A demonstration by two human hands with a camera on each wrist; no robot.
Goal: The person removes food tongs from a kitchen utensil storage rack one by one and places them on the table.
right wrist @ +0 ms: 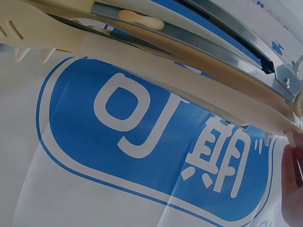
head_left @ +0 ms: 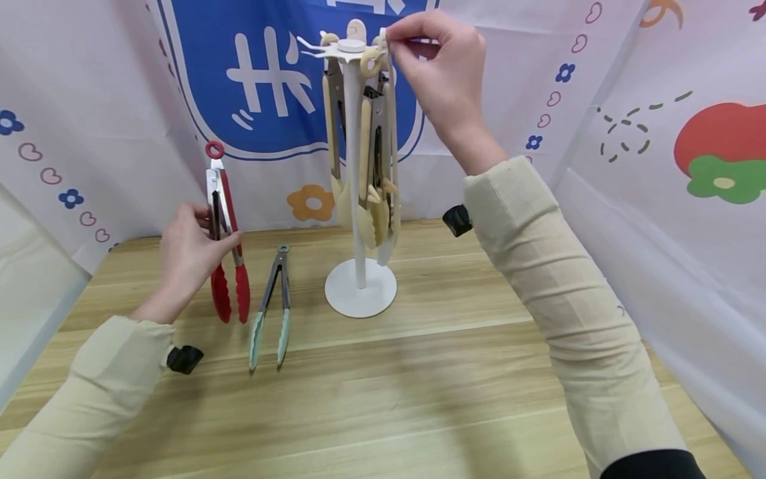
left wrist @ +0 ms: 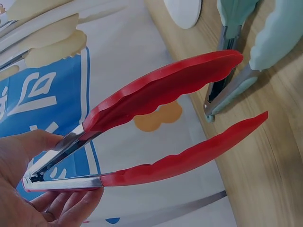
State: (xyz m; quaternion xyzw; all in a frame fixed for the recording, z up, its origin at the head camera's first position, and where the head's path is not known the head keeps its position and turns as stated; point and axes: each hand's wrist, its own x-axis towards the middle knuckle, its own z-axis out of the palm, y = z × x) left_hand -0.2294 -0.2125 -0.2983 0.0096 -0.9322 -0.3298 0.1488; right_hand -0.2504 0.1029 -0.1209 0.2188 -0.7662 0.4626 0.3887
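Observation:
My left hand (head_left: 188, 246) holds red-and-steel tongs (head_left: 242, 293) by their arms, near the hinge end. They are upright above the table, red tips down and spread apart in the left wrist view. My right hand (head_left: 445, 73), raised at the top of a white utensil stand (head_left: 341, 293), pinches the handle end of a cream utensil (right wrist: 189, 90) at one of the hooks. Whether that utensil hangs free of the hook I cannot tell. Cream-and-steel tongs (head_left: 364, 146) hang on the stand beside it. Mint-green tongs (head_left: 284, 336) lie spread on the table between the red tongs and the stand.
The wooden table (head_left: 359, 412) meets a printed cloth (head_left: 479, 193) behind the stand. Bare white hooks (head_left: 310, 48) stick out on the stand's left side. Several cream utensils hang close together around its pole.

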